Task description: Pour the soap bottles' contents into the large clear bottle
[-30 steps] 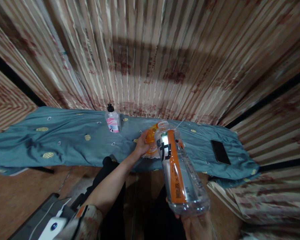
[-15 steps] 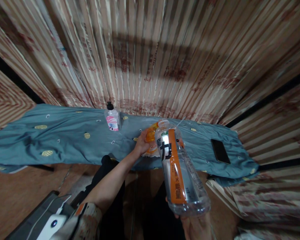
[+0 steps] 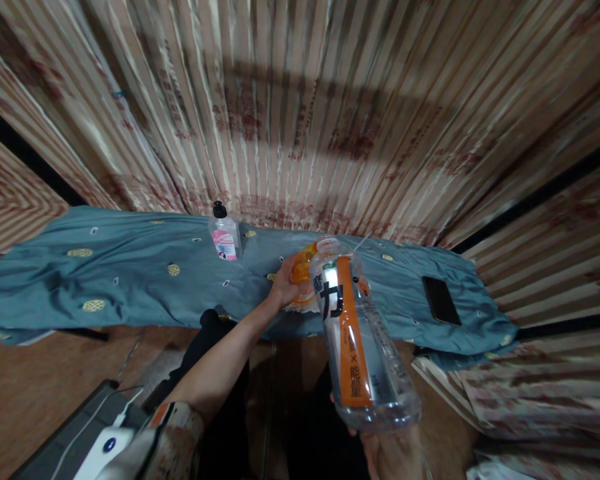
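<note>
My right hand (image 3: pixel 387 447) holds a large clear plastic bottle (image 3: pixel 363 347) with an orange and silver label from below, near its base. The bottle is tilted, its neck pointing away toward the table. My left hand (image 3: pixel 285 285) is closed around an orange translucent container (image 3: pixel 303 267) beside the bottle's neck. The bottle's mouth overlaps the container's top in view; whether they touch I cannot tell. Something white with a frilly edge (image 3: pixel 303 307) lies under the container. A thin clear stick (image 3: pixel 363 241) shows behind the bottle.
A pump bottle with a pink label (image 3: pixel 225 241) stands on the blue-green cloth (image 3: pixel 140 267) at the left. A black phone (image 3: pixel 441 300) lies on the right. A white device with a cable (image 3: pixel 105 450) is at the lower left. Striped curtains (image 3: pixel 290 120) hang behind.
</note>
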Motion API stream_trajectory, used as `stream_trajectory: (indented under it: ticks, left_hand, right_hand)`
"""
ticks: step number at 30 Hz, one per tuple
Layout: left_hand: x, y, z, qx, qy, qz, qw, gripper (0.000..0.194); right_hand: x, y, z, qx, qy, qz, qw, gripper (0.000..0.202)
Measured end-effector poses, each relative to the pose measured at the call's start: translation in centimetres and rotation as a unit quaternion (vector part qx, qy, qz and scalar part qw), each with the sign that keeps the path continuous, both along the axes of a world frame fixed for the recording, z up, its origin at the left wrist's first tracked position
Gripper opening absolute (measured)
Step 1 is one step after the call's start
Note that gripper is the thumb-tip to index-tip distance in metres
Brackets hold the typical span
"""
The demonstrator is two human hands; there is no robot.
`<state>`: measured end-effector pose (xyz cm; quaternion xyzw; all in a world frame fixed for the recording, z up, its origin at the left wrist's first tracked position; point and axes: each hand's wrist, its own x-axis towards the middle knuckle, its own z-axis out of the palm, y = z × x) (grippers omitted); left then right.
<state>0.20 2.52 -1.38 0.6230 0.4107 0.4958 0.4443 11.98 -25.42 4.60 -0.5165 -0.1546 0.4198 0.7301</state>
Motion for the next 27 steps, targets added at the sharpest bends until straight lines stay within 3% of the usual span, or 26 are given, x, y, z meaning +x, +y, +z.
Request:
stream_trajectory:
  ticks: [6,14,27]
  left_hand:
    - [0.0,0.1,-0.1,-0.010,0.019,0.009,1.000,0.067]
    - [-0.1,0.0,0.3,-0.006,0.018,0.007,1.000,0.066]
    - [0.0,0.0,0.1,-0.016,0.023,0.012,1.000,0.068]
  right_hand:
    - [0.0,0.2,0.7,-0.015,-0.005,0.010,1.000,0.050]
    - [-0.2,0.4,1.1,-0.020,-0.005,0.012,1.000,0.052]
    - [0.7,0.5,0.9,-0.035,-0.074,0.044,0.996,0.042]
